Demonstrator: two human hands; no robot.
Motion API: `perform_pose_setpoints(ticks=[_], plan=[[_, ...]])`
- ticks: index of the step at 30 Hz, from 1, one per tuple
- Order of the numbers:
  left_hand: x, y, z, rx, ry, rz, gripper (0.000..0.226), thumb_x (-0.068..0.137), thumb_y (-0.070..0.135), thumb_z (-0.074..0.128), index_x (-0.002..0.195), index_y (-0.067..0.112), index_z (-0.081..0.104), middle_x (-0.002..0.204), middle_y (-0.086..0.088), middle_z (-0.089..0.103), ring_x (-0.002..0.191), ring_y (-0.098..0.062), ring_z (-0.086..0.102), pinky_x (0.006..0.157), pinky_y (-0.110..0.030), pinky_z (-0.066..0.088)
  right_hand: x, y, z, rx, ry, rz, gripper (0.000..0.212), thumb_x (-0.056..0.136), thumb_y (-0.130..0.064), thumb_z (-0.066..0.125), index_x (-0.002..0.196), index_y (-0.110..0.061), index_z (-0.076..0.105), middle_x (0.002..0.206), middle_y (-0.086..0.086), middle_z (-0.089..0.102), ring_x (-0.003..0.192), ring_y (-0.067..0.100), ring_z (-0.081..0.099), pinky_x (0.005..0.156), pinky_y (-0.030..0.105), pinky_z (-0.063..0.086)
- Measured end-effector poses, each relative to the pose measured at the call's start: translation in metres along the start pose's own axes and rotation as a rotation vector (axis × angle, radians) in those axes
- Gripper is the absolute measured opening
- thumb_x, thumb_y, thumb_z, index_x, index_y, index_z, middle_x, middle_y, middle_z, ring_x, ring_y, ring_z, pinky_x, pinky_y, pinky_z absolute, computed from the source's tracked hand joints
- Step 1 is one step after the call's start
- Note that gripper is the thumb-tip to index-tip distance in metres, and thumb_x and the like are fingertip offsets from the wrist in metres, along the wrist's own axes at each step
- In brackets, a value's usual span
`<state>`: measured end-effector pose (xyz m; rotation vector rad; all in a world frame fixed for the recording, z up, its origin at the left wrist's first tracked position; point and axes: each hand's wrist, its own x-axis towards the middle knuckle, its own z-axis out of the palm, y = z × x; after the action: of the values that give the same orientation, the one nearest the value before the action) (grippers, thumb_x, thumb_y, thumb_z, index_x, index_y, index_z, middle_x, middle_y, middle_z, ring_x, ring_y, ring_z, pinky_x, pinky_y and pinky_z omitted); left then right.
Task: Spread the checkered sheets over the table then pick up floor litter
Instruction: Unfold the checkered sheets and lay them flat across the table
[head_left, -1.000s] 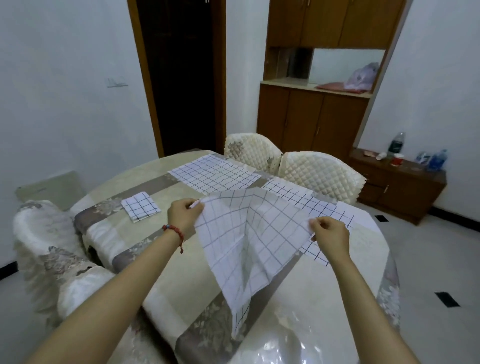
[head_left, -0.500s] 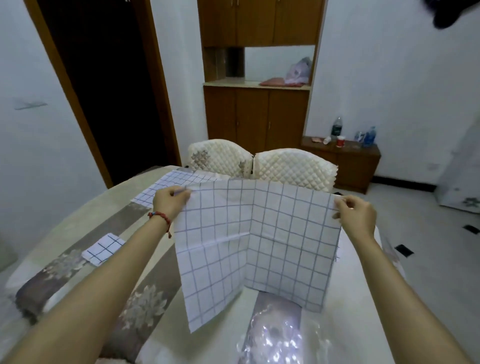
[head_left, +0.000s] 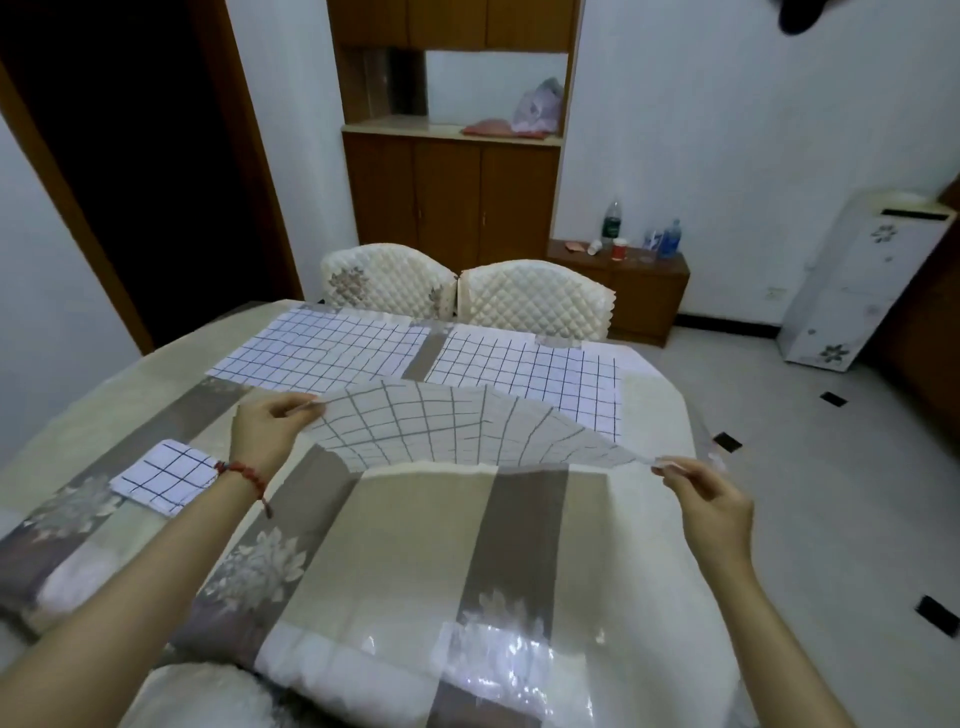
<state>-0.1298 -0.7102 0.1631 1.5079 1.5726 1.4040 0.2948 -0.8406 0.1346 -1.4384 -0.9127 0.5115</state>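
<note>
An unfolded white checkered sheet (head_left: 457, 431) billows above the middle of the table (head_left: 415, 530), arched upward so I see its underside. My left hand (head_left: 265, 434) pinches its left corner and my right hand (head_left: 706, 499) pinches its right corner. Two more checkered sheets lie flat on the far half of the table, one at the left (head_left: 322, 353) and one at the right (head_left: 530, 374). A small folded checkered sheet (head_left: 166, 475) rests on the table beside my left wrist.
Two quilted chairs (head_left: 462, 296) stand against the table's far edge. A wooden cabinet (head_left: 452, 192) and a low sideboard (head_left: 644, 291) with bottles line the back wall. A white appliance (head_left: 857, 275) leans at the right. Tiled floor (head_left: 831, 467) lies to the right.
The sheet hung upright in front of me, fully unfolded; now it is swung forward and lowered nearly level over the table. Both hands dropped lower and spread wider apart.
</note>
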Motion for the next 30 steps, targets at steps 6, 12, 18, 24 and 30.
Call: perform_pose_setpoints(ticks=[6,12,18,24,30], plan=[[-0.067,-0.038,-0.001,0.254,-0.010,-0.054,0.016,0.071,-0.007,0.068,0.086,-0.001,0.073,0.076,-0.007,0.066,0.069,0.012,0.058,0.062,0.006,0.037,-0.052,0.065,-0.024,-0.067,-0.092,0.200,0.032,0.079,0.004,0.063,0.069,-0.026,0.070,0.077,-0.010,0.073,0.070,-0.010,0.064,0.067,0.001,0.047],[-0.102,-0.080,0.000,0.404,-0.067,-0.211,0.018,0.070,-0.011,0.066,0.082,-0.001,0.074,0.099,-0.022,0.070,0.096,-0.037,0.062,0.064,0.007,0.032,-0.073,0.097,-0.032,-0.207,-0.189,0.305,0.028,0.079,0.001,0.066,0.069,-0.026,0.070,0.082,0.000,0.073,0.070,-0.015,0.062,0.065,-0.003,0.043],[-0.102,-0.109,-0.002,0.516,-0.196,-0.395,0.022,0.075,-0.014,0.057,0.082,-0.001,0.074,0.123,-0.027,0.059,0.122,-0.039,0.049,0.100,-0.039,0.039,-0.084,0.114,-0.024,-0.285,-0.345,0.426,0.024,0.080,0.005,0.059,0.078,-0.015,0.072,0.085,0.007,0.073,0.074,0.019,0.070,0.063,0.012,0.050],[-0.079,-0.127,-0.001,0.606,-0.208,-0.428,0.026,0.083,-0.004,0.052,0.101,0.004,0.070,0.126,-0.023,0.058,0.113,-0.035,0.055,0.094,-0.034,0.042,-0.075,0.123,0.002,-0.484,-0.193,0.441,0.022,0.085,-0.003,0.052,0.089,-0.012,0.071,0.097,0.011,0.072,0.081,0.026,0.061,0.073,0.029,0.046],[-0.039,-0.139,0.028,0.574,-0.250,-0.444,0.021,0.089,0.007,0.050,0.093,-0.002,0.068,0.094,-0.027,0.066,0.090,-0.037,0.060,0.074,-0.032,0.041,-0.036,0.128,0.053,-0.613,-0.126,0.455,0.027,0.090,-0.014,0.049,0.111,-0.004,0.064,0.113,0.016,0.065,0.100,0.032,0.058,0.078,0.031,0.038]])
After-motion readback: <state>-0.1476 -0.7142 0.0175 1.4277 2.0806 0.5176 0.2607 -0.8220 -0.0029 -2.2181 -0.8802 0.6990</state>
